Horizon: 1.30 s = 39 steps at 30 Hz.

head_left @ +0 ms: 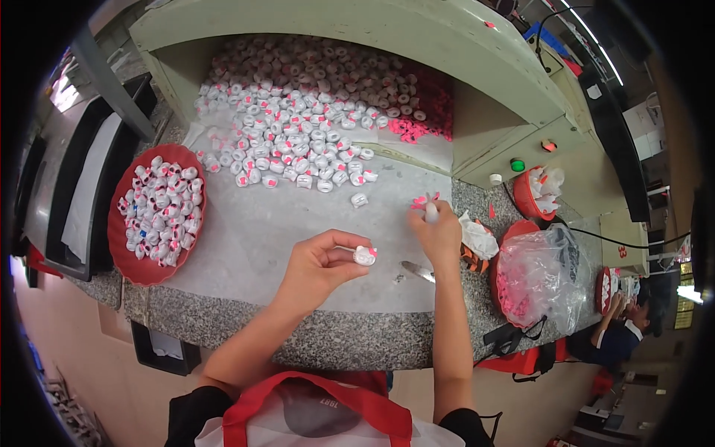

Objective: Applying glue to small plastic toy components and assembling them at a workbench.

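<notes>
Between the thumb and fingertips of my left hand (320, 267) is a small rounded white piece (365, 256) with a pink patch. My right hand (439, 235) is closed around a pale tube-shaped thing (431, 213), its lower part hidden in the fingers. Just beyond these fingers lie small pink pieces (419, 201) on the white sheet (246, 246). A metal blade (417, 270) rests between my hands, partly under the right forearm. One white piece (359, 200) lies alone, in front of a large heap of similar white pieces (298, 138) with pink patches.
A pale green housing (357, 26) arches over the heap. At left stands a red bowl (119, 246) of white pieces with dark spots; at right, a red bowl (497, 279) with pink pieces under clear plastic. Beyond it are crumpled tissue (478, 237) and a smaller red container (527, 195). A co-worker (622, 335) sits far right.
</notes>
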Each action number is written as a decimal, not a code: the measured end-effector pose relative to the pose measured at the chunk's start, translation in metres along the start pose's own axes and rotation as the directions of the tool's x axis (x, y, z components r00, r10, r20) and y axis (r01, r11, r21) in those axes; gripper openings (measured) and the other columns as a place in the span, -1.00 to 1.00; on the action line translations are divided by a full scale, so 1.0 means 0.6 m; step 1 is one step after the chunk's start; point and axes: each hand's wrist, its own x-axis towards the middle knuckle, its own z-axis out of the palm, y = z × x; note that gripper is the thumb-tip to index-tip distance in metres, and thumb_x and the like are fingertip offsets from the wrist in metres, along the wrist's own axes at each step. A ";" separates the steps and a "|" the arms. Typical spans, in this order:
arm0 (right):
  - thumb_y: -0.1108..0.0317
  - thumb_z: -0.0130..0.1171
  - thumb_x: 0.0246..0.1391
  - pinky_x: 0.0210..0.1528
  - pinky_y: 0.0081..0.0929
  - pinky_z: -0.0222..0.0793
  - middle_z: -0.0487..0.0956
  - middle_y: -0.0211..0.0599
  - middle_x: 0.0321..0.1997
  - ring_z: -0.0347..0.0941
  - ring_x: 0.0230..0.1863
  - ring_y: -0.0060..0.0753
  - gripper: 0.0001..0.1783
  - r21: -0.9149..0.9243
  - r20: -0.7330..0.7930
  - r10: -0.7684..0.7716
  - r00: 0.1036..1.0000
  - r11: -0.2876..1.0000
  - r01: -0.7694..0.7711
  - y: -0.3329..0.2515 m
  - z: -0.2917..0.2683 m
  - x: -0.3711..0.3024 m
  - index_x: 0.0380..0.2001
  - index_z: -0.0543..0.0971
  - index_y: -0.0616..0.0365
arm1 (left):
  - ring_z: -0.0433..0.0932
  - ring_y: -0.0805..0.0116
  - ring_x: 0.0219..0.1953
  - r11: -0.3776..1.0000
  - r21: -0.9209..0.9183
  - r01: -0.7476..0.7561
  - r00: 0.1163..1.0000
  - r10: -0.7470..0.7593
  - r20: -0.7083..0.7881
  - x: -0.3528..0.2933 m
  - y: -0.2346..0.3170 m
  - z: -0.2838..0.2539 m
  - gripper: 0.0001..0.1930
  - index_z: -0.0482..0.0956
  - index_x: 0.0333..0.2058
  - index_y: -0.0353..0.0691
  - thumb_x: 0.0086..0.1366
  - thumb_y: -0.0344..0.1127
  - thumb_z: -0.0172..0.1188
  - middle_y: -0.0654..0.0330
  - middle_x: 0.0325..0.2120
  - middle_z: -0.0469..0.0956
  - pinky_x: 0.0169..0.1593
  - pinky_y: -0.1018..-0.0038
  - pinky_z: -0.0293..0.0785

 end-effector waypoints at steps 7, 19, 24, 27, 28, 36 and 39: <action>0.14 0.16 -0.24 -0.36 -0.23 0.35 0.52 0.00 -0.49 0.47 -0.42 -0.01 -0.64 -0.237 0.062 -0.002 0.998 0.971 0.017 0.019 0.026 -0.007 -0.44 0.53 0.24 | 0.51 0.44 -0.29 0.999 0.002 -0.050 0.995 0.050 -0.084 0.010 -0.008 -0.020 -0.70 0.42 -0.25 -0.36 -0.03 -0.66 0.13 0.14 -0.37 0.52 -0.21 0.60 0.44; 0.27 0.20 -0.26 -0.45 -0.29 0.35 0.51 -0.06 -0.56 0.44 -0.55 -0.07 -0.70 -0.265 0.084 -0.118 0.989 0.954 0.136 0.029 0.010 0.034 -0.50 0.50 0.31 | 0.53 0.36 -0.29 0.997 0.050 -0.057 0.990 0.063 -0.123 0.021 -0.025 -0.012 -0.68 0.41 -0.23 -0.36 -0.03 -0.66 0.12 0.13 -0.37 0.52 -0.19 0.56 0.44; 0.44 0.12 -0.19 -0.63 -0.53 0.29 0.47 -0.27 -0.61 0.38 -0.65 -0.43 -0.78 0.662 0.417 0.087 0.905 0.653 -0.368 -0.016 -0.026 -0.043 -0.39 0.48 0.31 | 0.53 0.36 -0.29 0.998 -0.002 -0.055 0.989 0.054 -0.141 0.015 -0.020 -0.009 -0.69 0.41 -0.23 -0.36 -0.02 -0.66 0.12 0.13 -0.36 0.52 -0.19 0.57 0.44; 0.61 0.10 -0.24 -0.69 -0.64 0.23 0.44 -0.29 -0.54 0.32 -0.69 -0.54 -0.77 0.851 0.501 -0.036 0.864 0.199 -0.485 -0.053 -0.043 -0.074 -0.38 0.45 0.34 | 0.52 0.38 -0.28 0.998 -0.012 -0.064 0.988 0.062 -0.145 0.014 -0.018 -0.005 -0.68 0.40 -0.21 -0.36 -0.01 -0.66 0.11 0.13 -0.37 0.52 -0.18 0.56 0.44; 0.61 0.10 -0.24 -0.69 -0.64 0.23 0.44 -0.29 -0.54 0.32 -0.69 -0.54 -0.77 0.844 0.515 -0.048 0.856 0.201 -0.497 -0.060 -0.047 -0.081 -0.38 0.45 0.34 | 0.51 0.40 -0.27 0.998 0.001 -0.058 0.991 0.058 -0.122 0.016 -0.019 -0.005 -0.68 0.40 -0.20 -0.37 0.00 -0.66 0.10 0.13 -0.36 0.51 -0.18 0.56 0.44; 0.65 0.15 -0.23 -0.63 -0.66 0.30 0.47 -0.27 -0.57 0.35 -0.65 -0.56 -0.88 0.833 0.402 -0.077 0.912 0.444 -0.330 -0.100 -0.039 -0.117 -0.51 0.46 0.33 | 0.45 0.39 -0.18 0.988 0.006 -0.157 0.985 0.157 -0.070 0.010 -0.035 0.001 -0.68 0.38 -0.18 -0.40 0.04 -0.71 0.03 0.07 -0.22 0.42 -0.10 0.55 0.42; 0.62 0.18 -0.23 -0.62 -0.68 0.30 0.48 -0.28 -0.55 0.35 -0.63 -0.59 -0.87 0.810 0.397 0.005 0.918 0.469 -0.353 -0.096 -0.037 -0.119 -0.51 0.46 0.32 | 0.42 0.35 -0.14 0.966 0.016 -0.257 0.965 0.257 -0.050 0.007 -0.034 0.005 -0.68 0.39 -0.18 -0.42 0.02 -0.72 0.03 0.05 -0.16 0.36 -0.07 0.51 0.42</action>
